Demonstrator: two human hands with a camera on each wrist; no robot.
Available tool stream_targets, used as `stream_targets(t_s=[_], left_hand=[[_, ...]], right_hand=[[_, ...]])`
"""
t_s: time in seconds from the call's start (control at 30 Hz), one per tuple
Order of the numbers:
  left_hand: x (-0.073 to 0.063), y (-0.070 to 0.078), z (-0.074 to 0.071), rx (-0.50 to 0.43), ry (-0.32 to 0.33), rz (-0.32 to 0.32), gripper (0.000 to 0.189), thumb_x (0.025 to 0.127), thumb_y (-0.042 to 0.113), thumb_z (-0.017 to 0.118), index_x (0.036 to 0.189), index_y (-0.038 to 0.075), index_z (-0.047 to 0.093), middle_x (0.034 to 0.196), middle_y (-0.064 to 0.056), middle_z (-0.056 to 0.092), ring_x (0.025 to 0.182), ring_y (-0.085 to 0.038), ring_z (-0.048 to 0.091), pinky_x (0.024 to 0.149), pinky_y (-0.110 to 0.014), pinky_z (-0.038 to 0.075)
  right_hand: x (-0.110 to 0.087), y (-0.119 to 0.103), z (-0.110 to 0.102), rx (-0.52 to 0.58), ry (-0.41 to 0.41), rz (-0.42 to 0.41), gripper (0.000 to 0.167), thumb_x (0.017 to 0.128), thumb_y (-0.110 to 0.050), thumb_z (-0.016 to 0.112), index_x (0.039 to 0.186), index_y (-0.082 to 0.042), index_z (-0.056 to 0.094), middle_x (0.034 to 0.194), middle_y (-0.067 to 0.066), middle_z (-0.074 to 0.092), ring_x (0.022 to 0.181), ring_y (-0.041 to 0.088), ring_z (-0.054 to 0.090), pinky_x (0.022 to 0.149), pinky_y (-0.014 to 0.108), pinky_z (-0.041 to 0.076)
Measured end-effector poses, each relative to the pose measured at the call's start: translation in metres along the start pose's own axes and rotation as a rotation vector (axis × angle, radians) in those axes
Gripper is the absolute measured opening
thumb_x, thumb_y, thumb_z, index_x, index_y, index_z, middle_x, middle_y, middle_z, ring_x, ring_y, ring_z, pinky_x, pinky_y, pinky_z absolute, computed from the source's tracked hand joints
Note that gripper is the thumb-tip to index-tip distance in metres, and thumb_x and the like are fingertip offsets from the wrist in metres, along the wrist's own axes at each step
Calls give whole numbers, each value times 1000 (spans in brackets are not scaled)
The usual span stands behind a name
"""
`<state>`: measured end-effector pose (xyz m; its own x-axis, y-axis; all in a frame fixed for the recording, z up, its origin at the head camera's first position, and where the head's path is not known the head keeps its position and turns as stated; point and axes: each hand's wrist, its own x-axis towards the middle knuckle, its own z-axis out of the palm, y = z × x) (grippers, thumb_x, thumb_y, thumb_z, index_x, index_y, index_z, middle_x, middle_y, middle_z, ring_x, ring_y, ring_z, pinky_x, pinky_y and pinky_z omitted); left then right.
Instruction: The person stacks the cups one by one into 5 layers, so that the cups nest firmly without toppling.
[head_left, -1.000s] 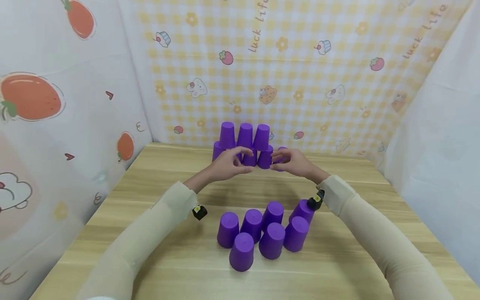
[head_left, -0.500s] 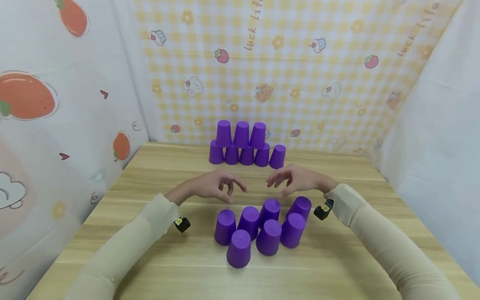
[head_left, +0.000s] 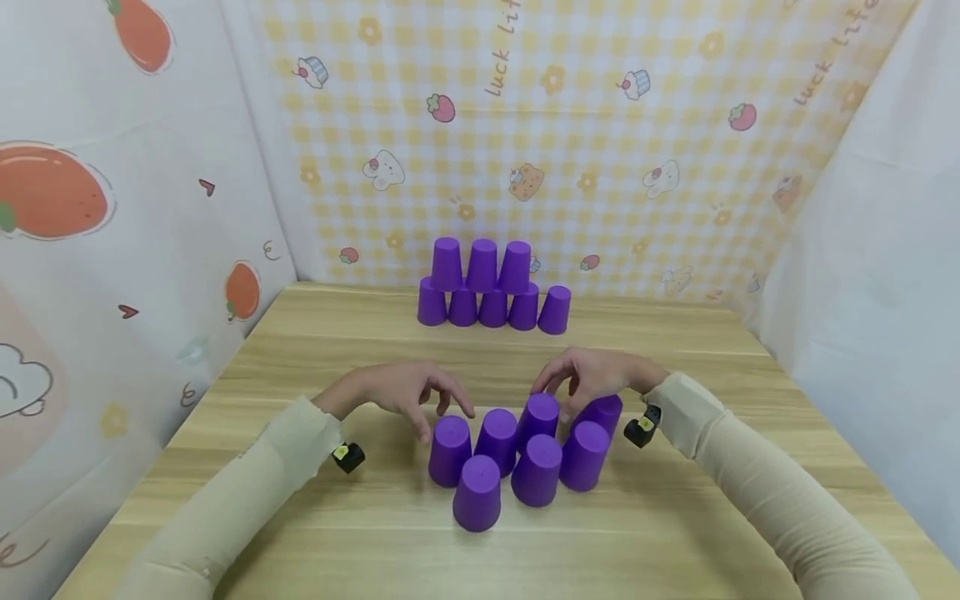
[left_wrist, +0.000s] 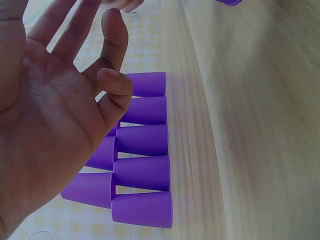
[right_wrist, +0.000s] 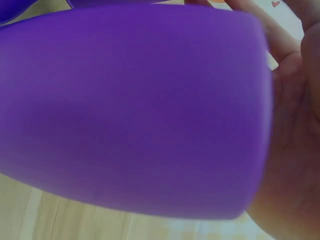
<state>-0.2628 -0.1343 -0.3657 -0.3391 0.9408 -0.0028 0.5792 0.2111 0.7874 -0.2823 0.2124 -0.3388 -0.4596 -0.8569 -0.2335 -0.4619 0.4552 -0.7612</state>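
Observation:
Upside-down purple cups stand in a loose cluster on the wooden table. My left hand (head_left: 405, 390) hovers over the cluster's left cup (head_left: 450, 454), thumb to its left and index finger beyond it, spread apart from it. My right hand (head_left: 596, 373) reaches down at a back cup (head_left: 538, 421), fingers behind it and thumb at its right side; whether they touch it is hidden. In the left wrist view, the left palm (left_wrist: 55, 100) holds nothing. A large blurred cup (right_wrist: 135, 110) covers much of the right hand (right_wrist: 295, 125) in the right wrist view.
At the table's back stands a row of several upside-down cups (head_left: 492, 308), with three more cups (head_left: 482, 267) resting on top. The rightmost row cup (head_left: 555, 310) bears nothing. Patterned cloth (head_left: 600, 125) hangs behind the wooden table (head_left: 345, 533) and along its sides.
Both hands have drawn back from the cups at the rear and come down to the front cluster. The rear cups stay standing. The head view has shifted slightly.

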Motion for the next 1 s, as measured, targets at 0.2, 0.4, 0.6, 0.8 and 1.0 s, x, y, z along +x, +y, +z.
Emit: stream_targets(t_s=[0.2,0.4,0.6,0.8,1.0], left_hand=[[1,2,3,44,-12,-33,54,70,23,90,121,17,71,117,9,67,88,-13,61,60,-21,40],[3,0,6,63,-20,-48,50,72,28,89,118,18,71,113,11,68,87,-11,61,61,-22,40],[2,1,7,80,-9,-61,50,72,31,88,117,20,71,111,12,68,88,-11,61,63,-23,41],[0,4,8,82,6,-73,50,72,31,88,118,20,71,109,12,68,89,-11,61,65,-23,41],[-2,4,10,84,22,-81,50,71,31,88,117,20,72,105,12,68,87,-11,61,66,-23,41]], right_hand=[[-1,2,1,15,3,-34,45,78,-9,81,121,-6,68,116,5,70,108,27,66,77,40,57],[-5,11,-3,53,69,-50,42,80,-8,79,120,-7,69,113,7,72,106,27,67,72,35,58],[-12,24,-16,23,278,6,41,82,-14,80,120,-5,68,114,11,71,105,29,67,80,36,57],[-10,33,-28,51,533,148,45,86,-20,77,126,-3,63,123,18,65,110,31,64,88,49,54],[2,29,-44,88,786,166,45,90,-24,74,127,-1,61,123,20,64,95,22,67,74,40,54]])
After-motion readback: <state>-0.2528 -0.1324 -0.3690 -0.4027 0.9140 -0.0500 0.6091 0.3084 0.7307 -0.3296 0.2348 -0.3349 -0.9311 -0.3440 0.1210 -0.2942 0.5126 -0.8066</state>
